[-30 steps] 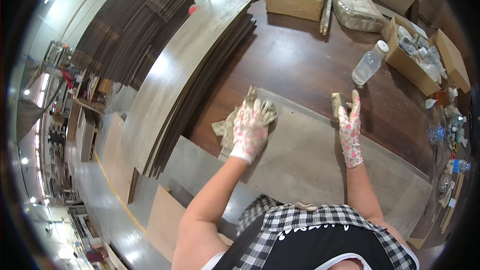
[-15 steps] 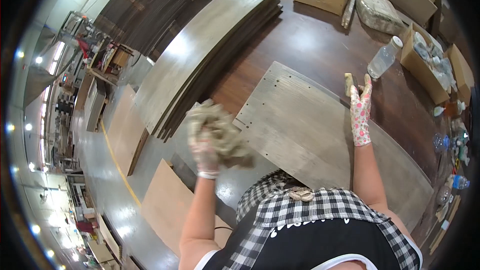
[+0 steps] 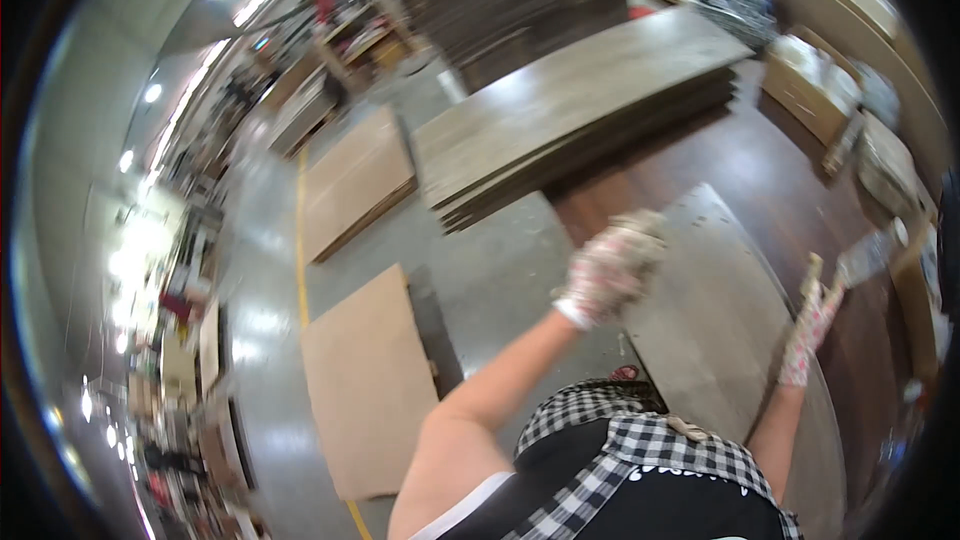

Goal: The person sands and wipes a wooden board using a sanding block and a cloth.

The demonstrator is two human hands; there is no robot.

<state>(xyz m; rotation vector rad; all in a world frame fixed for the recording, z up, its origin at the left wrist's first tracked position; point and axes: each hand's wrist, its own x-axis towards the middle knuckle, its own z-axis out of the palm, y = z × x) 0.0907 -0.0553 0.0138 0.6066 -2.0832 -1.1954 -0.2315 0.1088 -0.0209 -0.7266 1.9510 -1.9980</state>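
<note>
Left hand, in white glove with pink dots [image 3: 601,277]: grip closed around crumpled beige cloth [image 3: 650,227], at left edge of flat grey-brown wooden board [image 3: 712,325]; contact with board not discernible. Right hand, in matching glove [image 3: 804,342]: grip pinches small yellowish block [image 3: 815,267], blurred, near board's right edge. Board lies on dark brown wooden surface [image 3: 700,152]. Clear plastic bottle [image 3: 866,257] stands just beyond right fingertips.

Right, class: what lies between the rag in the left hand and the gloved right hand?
In the head view, the stretch between the rag in the left hand and the right hand shows only the bare surface of the grey-brown wooden board.
</note>
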